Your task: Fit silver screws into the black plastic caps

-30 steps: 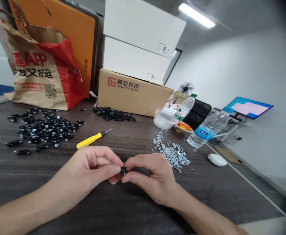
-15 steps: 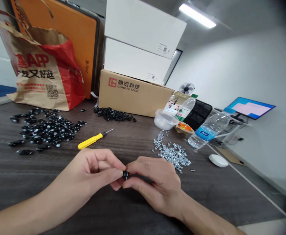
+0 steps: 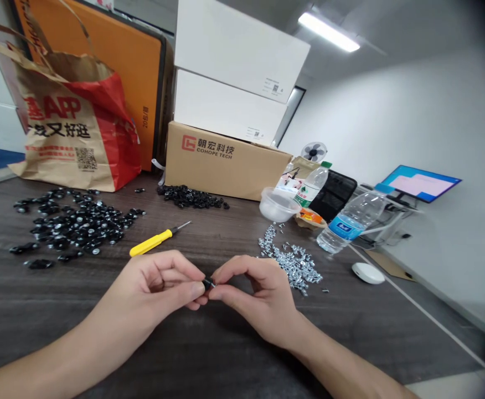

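A dark wood-grain surface (image 3: 39, 316) runs across the view. Behind it, a brown cardboard box (image 3: 221, 166) printed COHOPE TECH sits under two stacked white cartons (image 3: 234, 61), and to the left a red-and-tan paper bag (image 3: 76, 133) stands before an orange board (image 3: 143, 83). A clear plastic water bottle (image 3: 350, 221) lies at right, near a clear plastic tub (image 3: 278, 205). L hand (image 3: 151, 282) and R hand (image 3: 259, 299) meet near centre, over the surface. A yellow-handled screwdriver (image 3: 151, 244) lies just beyond L hand, w/ loose black parts (image 3: 72, 224) spread further left. Silver screws (image 3: 290, 260) lie just beyond R hand. The fingers (image 3: 192, 289) of both hands are clenched, pinching a small black part (image 3: 207, 284) w/ a silver tip btw them, held above the surface.
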Action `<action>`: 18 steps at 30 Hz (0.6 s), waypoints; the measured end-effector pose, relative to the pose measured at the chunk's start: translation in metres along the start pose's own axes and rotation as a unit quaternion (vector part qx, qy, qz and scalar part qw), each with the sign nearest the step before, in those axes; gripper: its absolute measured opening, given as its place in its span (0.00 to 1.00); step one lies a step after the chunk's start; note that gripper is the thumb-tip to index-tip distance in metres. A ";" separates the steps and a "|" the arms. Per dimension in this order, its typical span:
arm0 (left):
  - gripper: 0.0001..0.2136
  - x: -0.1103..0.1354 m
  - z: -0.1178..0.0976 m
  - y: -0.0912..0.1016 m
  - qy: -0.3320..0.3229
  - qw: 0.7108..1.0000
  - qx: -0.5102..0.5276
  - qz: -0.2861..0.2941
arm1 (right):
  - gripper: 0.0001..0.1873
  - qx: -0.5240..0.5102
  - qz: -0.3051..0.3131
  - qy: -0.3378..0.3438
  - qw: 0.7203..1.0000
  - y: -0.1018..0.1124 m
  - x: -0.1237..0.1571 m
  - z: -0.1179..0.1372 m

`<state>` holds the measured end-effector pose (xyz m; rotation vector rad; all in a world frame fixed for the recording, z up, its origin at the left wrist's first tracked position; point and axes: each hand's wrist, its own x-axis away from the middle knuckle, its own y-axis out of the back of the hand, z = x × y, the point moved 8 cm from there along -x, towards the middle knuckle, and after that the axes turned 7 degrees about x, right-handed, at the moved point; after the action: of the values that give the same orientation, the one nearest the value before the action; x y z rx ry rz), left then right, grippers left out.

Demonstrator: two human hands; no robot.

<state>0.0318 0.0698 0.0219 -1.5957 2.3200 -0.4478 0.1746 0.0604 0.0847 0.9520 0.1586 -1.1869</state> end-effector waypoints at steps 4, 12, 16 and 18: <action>0.10 0.000 0.000 0.003 -0.004 1.000 -0.005 -0.018 | 0.05 -0.001 -0.001 0.004 1.000 0.000 -0.002 0.001; 0.07 0.006 -0.017 -0.001 -0.032 0.989 -0.138 -0.050 | 0.03 0.099 0.053 0.066 0.991 -0.004 0.002 0.009; 0.07 0.008 -0.022 -0.002 -0.048 0.983 -0.169 -0.052 | 0.04 0.145 0.077 0.105 0.981 -0.005 0.003 0.014; 0.07 0.009 -0.023 -0.003 -0.054 0.981 -0.180 -0.052 | 0.04 0.162 0.082 0.134 0.974 -0.006 0.004 0.019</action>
<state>0.0214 0.0625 0.0436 -1.8540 2.3392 0.0438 0.1641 0.0441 0.0909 1.3866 0.1011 -0.9430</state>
